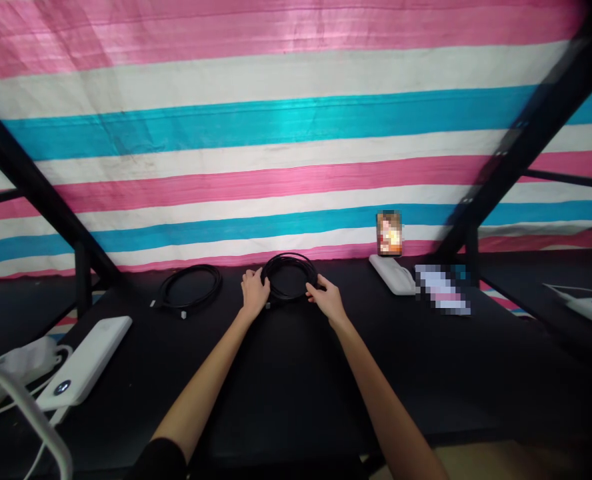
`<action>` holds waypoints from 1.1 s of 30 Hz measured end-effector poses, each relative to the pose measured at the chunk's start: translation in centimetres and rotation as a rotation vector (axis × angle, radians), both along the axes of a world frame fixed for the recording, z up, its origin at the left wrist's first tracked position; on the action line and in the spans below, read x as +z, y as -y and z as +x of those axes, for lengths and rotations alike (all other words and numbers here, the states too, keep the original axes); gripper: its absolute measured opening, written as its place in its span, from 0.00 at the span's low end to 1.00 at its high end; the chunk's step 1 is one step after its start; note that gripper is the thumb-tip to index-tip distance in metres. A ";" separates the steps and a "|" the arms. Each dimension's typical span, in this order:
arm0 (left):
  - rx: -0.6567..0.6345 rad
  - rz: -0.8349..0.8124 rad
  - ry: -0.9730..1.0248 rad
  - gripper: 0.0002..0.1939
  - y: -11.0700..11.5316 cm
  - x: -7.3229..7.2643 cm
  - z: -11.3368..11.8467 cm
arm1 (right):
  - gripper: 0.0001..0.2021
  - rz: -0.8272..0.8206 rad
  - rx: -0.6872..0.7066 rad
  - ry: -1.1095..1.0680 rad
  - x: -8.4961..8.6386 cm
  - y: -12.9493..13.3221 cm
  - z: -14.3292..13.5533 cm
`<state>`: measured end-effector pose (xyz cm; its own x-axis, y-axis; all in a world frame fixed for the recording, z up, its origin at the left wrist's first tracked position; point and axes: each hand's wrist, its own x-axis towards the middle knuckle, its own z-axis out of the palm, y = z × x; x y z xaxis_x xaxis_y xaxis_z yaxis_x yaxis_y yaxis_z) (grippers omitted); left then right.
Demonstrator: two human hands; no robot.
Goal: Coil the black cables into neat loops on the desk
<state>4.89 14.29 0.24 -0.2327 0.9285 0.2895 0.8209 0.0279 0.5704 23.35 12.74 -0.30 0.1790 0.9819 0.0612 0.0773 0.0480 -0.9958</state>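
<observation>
A black cable (289,297), wound into a round coil, lies near the back of the black table. My left hand (255,293) grips the coil's left side, its fingers curled around the strands. On the opposite side, my right hand (329,300) pinches the cable between thumb and fingers. One small connector (268,305) pokes out below the coil beside my left hand. Farther left rests a second coiled black cable (219,283), apart from both hands, with two light-coloured plug ends showing.
At left are a white power bank (93,363), a white power strip (26,360) and a curved white tube (51,420). A phone (389,235), a white device (391,275) and a blurred packet (441,290) sit back right. Black frame bars (31,177) slant before striped sheeting (276,127).
</observation>
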 end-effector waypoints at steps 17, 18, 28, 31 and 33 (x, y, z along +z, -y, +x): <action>0.343 -0.163 -0.477 0.25 4.8 0.1 -9.9 | 0.15 0.278 -0.175 0.255 1.8 1.3 0.0; 0.323 -0.175 -0.484 0.22 4.9 0.1 -10.4 | 0.15 0.282 -0.176 0.257 1.9 1.3 -0.1; 0.400 0.062 -0.289 0.19 6.6 3.2 -9.7 | 0.12 0.230 -0.054 0.185 2.1 2.1 -0.9; 0.585 0.261 -0.108 0.20 7.8 4.6 -8.7 | 0.13 0.160 0.053 0.050 2.6 2.5 -1.7; 0.623 0.388 -0.041 0.18 8.6 4.7 -7.8 | 0.16 0.078 0.156 -0.067 3.0 2.8 -2.0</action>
